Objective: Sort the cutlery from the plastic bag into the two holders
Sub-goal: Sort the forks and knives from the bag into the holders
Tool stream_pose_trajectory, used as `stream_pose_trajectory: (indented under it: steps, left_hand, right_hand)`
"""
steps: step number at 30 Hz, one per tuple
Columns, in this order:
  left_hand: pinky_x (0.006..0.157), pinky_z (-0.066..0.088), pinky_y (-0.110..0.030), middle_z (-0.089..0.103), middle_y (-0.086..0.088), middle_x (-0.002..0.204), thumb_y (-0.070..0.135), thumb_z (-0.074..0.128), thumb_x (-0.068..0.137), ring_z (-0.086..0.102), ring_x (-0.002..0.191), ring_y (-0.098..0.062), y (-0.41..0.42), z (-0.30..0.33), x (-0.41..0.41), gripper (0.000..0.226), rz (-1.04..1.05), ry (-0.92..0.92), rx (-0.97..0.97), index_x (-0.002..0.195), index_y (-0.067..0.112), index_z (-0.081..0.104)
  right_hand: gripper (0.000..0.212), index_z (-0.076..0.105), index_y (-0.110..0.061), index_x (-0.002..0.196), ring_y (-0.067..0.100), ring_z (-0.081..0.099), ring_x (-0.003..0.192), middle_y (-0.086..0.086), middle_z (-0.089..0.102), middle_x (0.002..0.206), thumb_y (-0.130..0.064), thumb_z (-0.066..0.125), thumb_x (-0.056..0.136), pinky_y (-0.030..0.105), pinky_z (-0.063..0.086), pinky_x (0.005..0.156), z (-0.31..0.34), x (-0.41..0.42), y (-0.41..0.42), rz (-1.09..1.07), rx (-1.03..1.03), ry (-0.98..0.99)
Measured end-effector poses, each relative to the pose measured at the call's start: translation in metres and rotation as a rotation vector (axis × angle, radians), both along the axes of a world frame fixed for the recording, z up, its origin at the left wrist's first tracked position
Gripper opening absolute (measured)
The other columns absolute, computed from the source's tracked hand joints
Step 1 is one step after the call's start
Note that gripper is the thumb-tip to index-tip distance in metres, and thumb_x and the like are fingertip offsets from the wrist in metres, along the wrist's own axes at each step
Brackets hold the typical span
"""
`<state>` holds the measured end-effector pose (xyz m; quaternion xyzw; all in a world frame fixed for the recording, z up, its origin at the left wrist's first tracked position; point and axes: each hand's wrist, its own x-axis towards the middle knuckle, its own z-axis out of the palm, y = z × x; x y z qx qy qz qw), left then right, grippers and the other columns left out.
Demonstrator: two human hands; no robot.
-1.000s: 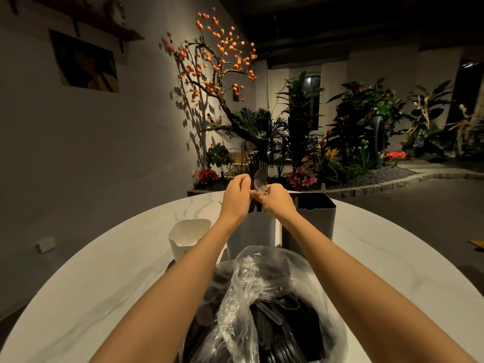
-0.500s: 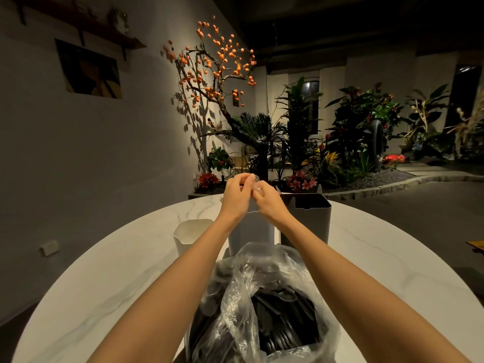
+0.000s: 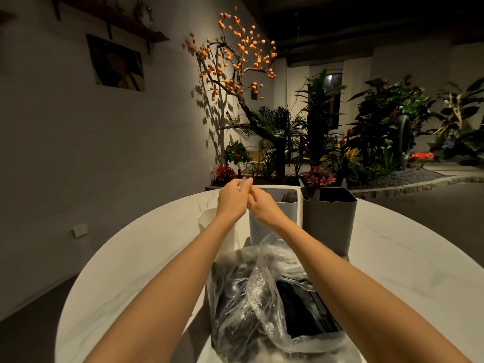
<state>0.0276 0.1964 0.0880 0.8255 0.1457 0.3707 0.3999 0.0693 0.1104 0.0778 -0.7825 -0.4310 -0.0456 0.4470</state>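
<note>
Both hands meet above the light grey holder (image 3: 273, 218) near the table's (image 3: 131, 258) far edge. The left hand (image 3: 231, 199) and right hand (image 3: 263, 206) together pinch a small clear item (image 3: 245, 180), too small to identify. The dark grey holder (image 3: 328, 218) stands just beside it. The plastic bag (image 3: 262, 305) of black cutlery lies at the near edge.

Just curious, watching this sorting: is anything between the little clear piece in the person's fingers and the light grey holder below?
Nothing visible. Left hand and right hand pinch the clear piece just above the light grey holder, whose top is open with cutlery already inside. The dark grey holder stands beside it.
</note>
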Motion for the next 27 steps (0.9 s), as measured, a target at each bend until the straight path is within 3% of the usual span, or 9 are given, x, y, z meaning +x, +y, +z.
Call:
stream_pose_trajectory:
  steps: [4, 6, 9, 13, 15, 17, 21, 24, 27]
  left_hand:
    - [0.085, 0.048, -0.036, 0.067, -0.009, 0.109, 0.039, 0.038, 0.102, 0.061, 0.100, -0.024, 0.010, -0.005, -0.004, 0.042, 0.045, 0.083, 0.038, 0.113, 0.007, 0.064]
    - [0.087, 0.046, -0.036, 0.063, -0.007, 0.108, 0.031, 0.036, 0.102, 0.058, 0.101, -0.024, 0.015, -0.005, -0.005, 0.037, 0.092, 0.151, 0.022, 0.115, 0.007, 0.062]
    - [0.077, 0.044, -0.035, 0.056, -0.009, 0.091, 0.021, 0.037, 0.099, 0.052, 0.086, -0.023, 0.026, -0.005, -0.004, 0.026, 0.128, 0.229, -0.008, 0.096, 0.007, 0.059]
    - [0.059, 0.036, -0.030, 0.050, -0.016, 0.078, 0.014, 0.037, 0.097, 0.040, 0.064, -0.018, 0.042, -0.010, -0.002, 0.023, 0.094, 0.260, -0.079, 0.081, 0.006, 0.053]
    - [0.060, 0.044, -0.032, 0.055, -0.025, 0.091, 0.015, 0.036, 0.098, 0.051, 0.071, -0.023, 0.049, -0.012, -0.004, 0.025, 0.103, 0.248, -0.093, 0.099, 0.001, 0.057]
    - [0.077, 0.049, -0.036, 0.058, -0.020, 0.112, 0.018, 0.035, 0.102, 0.057, 0.097, -0.029, 0.056, -0.014, -0.008, 0.028, 0.140, 0.224, -0.101, 0.120, 0.003, 0.051]
    - [0.074, 0.042, -0.030, 0.060, -0.011, 0.116, 0.017, 0.035, 0.103, 0.050, 0.090, -0.019, 0.069, -0.020, -0.015, 0.022, 0.237, 0.154, 0.024, 0.117, 0.009, 0.049]
    - [0.072, 0.045, -0.031, 0.063, -0.008, 0.114, 0.022, 0.038, 0.103, 0.051, 0.086, -0.016, 0.073, -0.026, -0.016, 0.018, 0.299, 0.172, 0.186, 0.116, 0.014, 0.050]
    - [0.070, 0.044, -0.032, 0.064, -0.006, 0.112, 0.024, 0.040, 0.103, 0.056, 0.090, -0.019, 0.074, -0.028, -0.015, 0.019, 0.313, 0.147, 0.265, 0.116, 0.016, 0.052]
  right_hand:
    - [0.037, 0.046, -0.014, 0.138, 0.031, 0.057, 0.110, 0.014, 0.061, 0.124, -0.021, 0.029, 0.105, 0.040, 0.046, 0.090, -0.006, -0.004, 0.010, -0.019, -0.050, -0.018]
    - [0.033, 0.052, -0.013, 0.125, 0.033, 0.058, 0.102, 0.014, 0.063, 0.113, -0.023, 0.027, 0.105, 0.044, 0.048, 0.085, -0.010, -0.004, 0.017, -0.061, -0.127, -0.039]
    - [0.025, 0.044, -0.013, 0.093, 0.028, 0.051, 0.082, 0.008, 0.053, 0.089, -0.026, 0.026, 0.105, 0.038, 0.040, 0.066, -0.017, -0.004, 0.024, -0.132, -0.235, -0.071]
    - [0.022, 0.041, -0.016, 0.091, 0.026, 0.049, 0.082, 0.006, 0.052, 0.090, -0.028, 0.029, 0.105, 0.037, 0.036, 0.066, -0.023, -0.001, 0.033, -0.112, -0.236, -0.076]
    - [0.024, 0.044, -0.016, 0.092, 0.028, 0.053, 0.086, 0.007, 0.056, 0.093, -0.035, 0.033, 0.104, 0.040, 0.041, 0.072, -0.026, 0.001, 0.039, -0.078, -0.201, -0.032]
    - [0.029, 0.049, -0.014, 0.103, 0.028, 0.057, 0.092, 0.009, 0.062, 0.100, -0.041, 0.041, 0.101, 0.040, 0.045, 0.078, -0.030, 0.005, 0.043, -0.073, -0.197, 0.033]
    - [0.033, 0.052, -0.013, 0.118, 0.029, 0.059, 0.100, 0.011, 0.062, 0.114, -0.038, 0.049, 0.097, 0.041, 0.049, 0.085, -0.041, 0.012, 0.045, -0.137, -0.322, 0.072]
    - [0.028, 0.052, -0.014, 0.115, 0.030, 0.060, 0.099, 0.011, 0.062, 0.113, -0.036, 0.045, 0.098, 0.041, 0.050, 0.085, -0.045, 0.013, 0.047, -0.156, -0.346, 0.092]
    - [0.016, 0.048, -0.015, 0.106, 0.028, 0.067, 0.085, 0.011, 0.063, 0.109, -0.027, 0.045, 0.096, 0.042, 0.057, 0.081, -0.044, 0.014, 0.050, -0.171, -0.315, 0.145]
